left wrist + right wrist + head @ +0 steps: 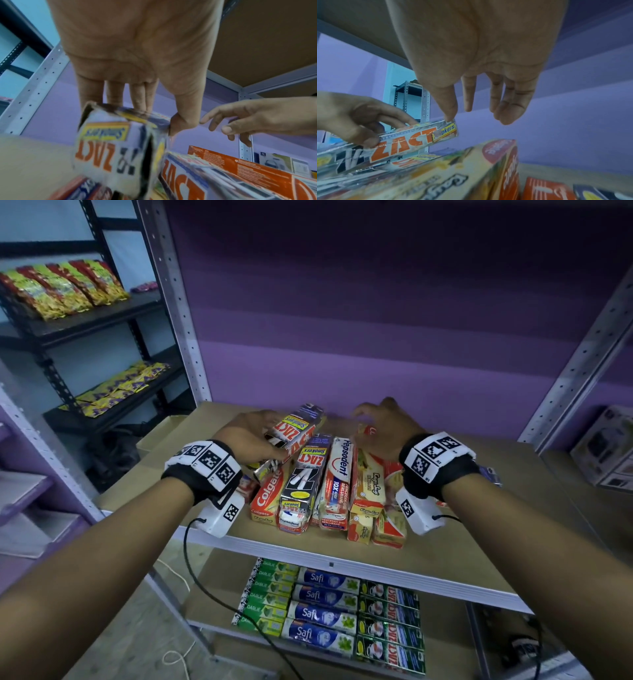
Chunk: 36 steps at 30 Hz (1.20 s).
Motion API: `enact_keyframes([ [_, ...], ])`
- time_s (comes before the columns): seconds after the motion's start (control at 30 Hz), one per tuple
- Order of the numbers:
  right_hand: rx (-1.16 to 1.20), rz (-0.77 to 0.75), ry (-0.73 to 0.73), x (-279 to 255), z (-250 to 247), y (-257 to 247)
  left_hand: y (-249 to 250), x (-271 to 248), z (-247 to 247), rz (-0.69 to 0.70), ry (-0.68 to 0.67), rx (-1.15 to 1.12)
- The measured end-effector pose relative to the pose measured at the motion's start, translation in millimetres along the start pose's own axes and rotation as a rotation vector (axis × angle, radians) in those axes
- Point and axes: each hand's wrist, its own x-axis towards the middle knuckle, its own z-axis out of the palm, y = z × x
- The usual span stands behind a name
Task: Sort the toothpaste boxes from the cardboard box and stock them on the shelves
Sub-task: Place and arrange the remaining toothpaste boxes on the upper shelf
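A heap of toothpaste boxes [329, 487] lies on the brown upper shelf [452, 546]: Colgate, Zact, Pepsodent and yellow ones. My left hand [253, 436] grips a white Zact Smokers box [296, 429] and holds it tilted just above the heap's left side; fingers lie along one long edge, thumb on the other [180, 121]. My right hand [383, 422] hovers over the back right of the heap with fingers loosely spread, holding nothing; its thumb tip [450, 116] is right at the far end of the held Zact box [412, 139].
The lower shelf carries neat rows of Darlie [270, 594], Safi [322, 607] and green Zact boxes [390, 625]. Grey uprights [178, 302] frame the bay, with a purple back wall. A black rack with snack packets [65, 285] stands left; boxed goods [606, 446] sit right.
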Motion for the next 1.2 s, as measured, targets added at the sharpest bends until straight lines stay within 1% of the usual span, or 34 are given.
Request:
enact_keyframes([
  [0.17, -0.043, -0.153, 0.061, 2, -11, -12, 12, -7, -7, 0.13, -0.025, 0.06],
  [0.37, -0.164, -0.238, -0.021, 0, -8, -15, 25, -18, -5, 0.32, 0.001, 0.172],
  [0.53, -0.217, -0.292, -0.014, -2, -3, -17, 31, -17, 0, 0.357, -0.047, 0.142],
  [0.6, -0.191, -0.3, -0.017, -2, 0, -17, 31, -14, 2, 0.355, -0.058, 0.124],
  [0.73, -0.156, -0.283, -0.003, -3, 0, -13, 28, -7, 6, 0.309, -0.073, 0.052],
  [0.8, -0.171, -0.274, -0.001, -2, -1, -10, 27, -3, 6, 0.26, -0.07, -0.002],
  [0.9, -0.186, -0.225, 0.021, 1, -3, -2, 27, 1, 7, 0.152, -0.062, -0.01],
  [0.97, -0.175, -0.179, 0.055, 3, -4, 7, 25, 2, 9, 0.052, -0.093, 0.034],
  [1.07, -0.121, -0.129, 0.115, 6, -8, 20, 23, 3, 17, -0.074, -0.184, 0.192],
  [1.13, -0.108, -0.101, 0.133, 8, -10, 29, 24, 3, 24, -0.092, -0.219, 0.255],
  [1.2, -0.101, -0.083, 0.135, 9, -11, 37, 25, 3, 33, -0.082, -0.22, 0.277],
])
